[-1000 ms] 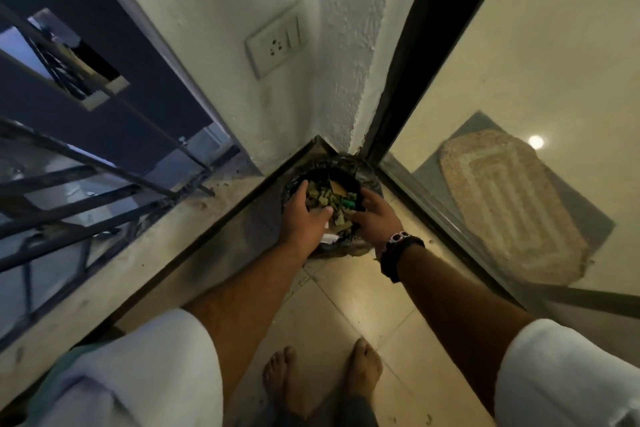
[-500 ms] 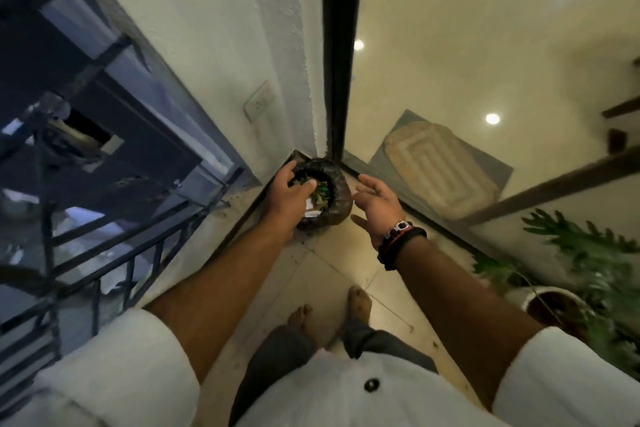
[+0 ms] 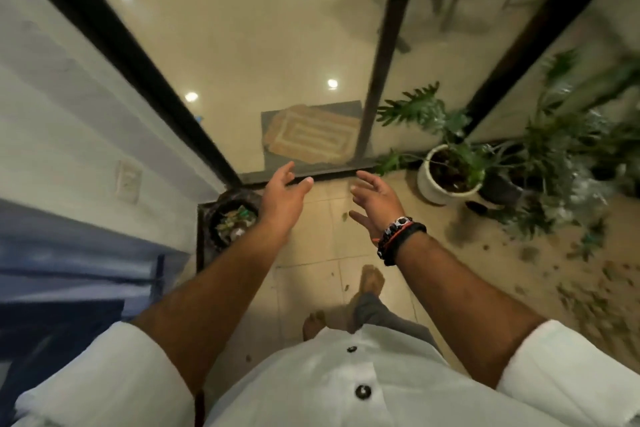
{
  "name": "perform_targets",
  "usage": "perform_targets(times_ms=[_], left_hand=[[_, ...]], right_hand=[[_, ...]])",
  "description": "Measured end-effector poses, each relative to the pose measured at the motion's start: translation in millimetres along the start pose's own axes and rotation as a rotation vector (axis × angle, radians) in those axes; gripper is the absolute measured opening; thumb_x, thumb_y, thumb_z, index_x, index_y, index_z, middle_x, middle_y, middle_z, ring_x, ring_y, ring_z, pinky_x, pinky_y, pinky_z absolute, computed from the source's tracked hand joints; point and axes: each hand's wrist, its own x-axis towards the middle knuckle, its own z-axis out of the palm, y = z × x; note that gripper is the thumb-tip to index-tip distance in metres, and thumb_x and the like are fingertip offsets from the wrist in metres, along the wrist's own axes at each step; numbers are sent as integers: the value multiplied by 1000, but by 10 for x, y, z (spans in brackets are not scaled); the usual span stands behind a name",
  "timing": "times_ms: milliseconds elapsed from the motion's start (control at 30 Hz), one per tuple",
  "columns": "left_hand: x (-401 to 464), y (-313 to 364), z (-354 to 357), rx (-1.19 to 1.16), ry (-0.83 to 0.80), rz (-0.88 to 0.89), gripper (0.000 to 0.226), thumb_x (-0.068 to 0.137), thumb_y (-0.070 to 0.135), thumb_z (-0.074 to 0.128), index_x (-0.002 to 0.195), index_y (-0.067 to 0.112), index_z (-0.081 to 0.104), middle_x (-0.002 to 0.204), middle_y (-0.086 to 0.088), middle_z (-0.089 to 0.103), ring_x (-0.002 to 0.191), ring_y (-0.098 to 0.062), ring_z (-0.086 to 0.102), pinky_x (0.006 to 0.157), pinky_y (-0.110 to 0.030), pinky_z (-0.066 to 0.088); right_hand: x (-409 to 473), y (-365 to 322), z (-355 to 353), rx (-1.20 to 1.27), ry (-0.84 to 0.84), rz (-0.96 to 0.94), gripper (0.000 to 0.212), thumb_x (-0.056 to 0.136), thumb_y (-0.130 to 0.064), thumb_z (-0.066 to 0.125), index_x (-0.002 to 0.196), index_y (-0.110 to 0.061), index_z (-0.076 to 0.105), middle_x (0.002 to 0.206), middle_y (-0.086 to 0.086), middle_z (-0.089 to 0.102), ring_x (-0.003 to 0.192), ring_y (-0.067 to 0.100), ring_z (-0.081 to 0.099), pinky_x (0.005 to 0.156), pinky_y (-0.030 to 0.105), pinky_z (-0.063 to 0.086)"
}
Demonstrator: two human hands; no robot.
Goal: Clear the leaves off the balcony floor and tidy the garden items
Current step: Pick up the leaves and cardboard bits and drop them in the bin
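Meanwhile both hands, left hand (image 3: 282,196) and right hand (image 3: 375,199), hang released and empty above the balcony floor (image 3: 311,246), with scattered leaves (image 3: 595,291) at right and the leaf-filled black bag (image 3: 230,224) in the corner.

We are on the balcony of a home. The tiled floor (image 3: 311,246) runs up to a sliding glass door (image 3: 284,55) with a dark frame, and through that door we see a polished indoor floor, a woven doormat (image 3: 311,139) just inside the door's track, and chair legs farther in. To the right of the door stand potted plants (image 3: 450,166), one in a white pot, with dry leaves (image 3: 595,291) scattered on the tiles near them. Left of the door is a white plastered wall with a socket plate (image 3: 129,180), and a dark bag of rubbish (image 3: 233,222) sits in the corner below it.
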Motion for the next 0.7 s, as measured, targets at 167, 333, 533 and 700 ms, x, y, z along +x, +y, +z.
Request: perform_targets(times_ms=[167, 333, 533, 700], left_hand=[[-310, 135, 641, 91, -225, 50, 52, 91, 28, 68, 140, 27, 50, 134, 3, 56, 120, -15, 54, 105, -45, 46], [-799, 153, 1522, 235, -430, 97, 45, 92, 26, 66, 135, 25, 55, 133, 1, 59, 116, -15, 57, 99, -43, 51], [-1555, 76, 2607, 348, -639, 140, 35, 93, 20, 65, 128, 20, 59, 114, 2, 62, 108, -15, 59, 102, -42, 50], [-2117, -74, 3369, 437, -769, 175, 37, 92, 22, 67, 128, 20, 61, 117, 1, 64, 107, -16, 60, 100, -43, 51]], right_hand=[[-344, 149, -781, 183, 194, -39, 37, 92, -9, 57, 125, -26, 57, 132, 0, 53, 118, 20, 52, 98, 47, 48], [-773, 392, -1707, 330, 398, -66, 35, 91, -9, 58, 122, -26, 57, 129, 1, 54, 113, 18, 53, 99, 48, 47], [-1337, 733, -2845, 426, 623, -81, 39, 90, -11, 60, 126, -26, 57, 126, -1, 56, 111, 18, 55, 94, 44, 51], [-1776, 991, -3617, 526, 764, -90, 39, 91, -10, 57, 128, -23, 55, 129, 1, 53, 106, 16, 53, 94, 41, 50]])
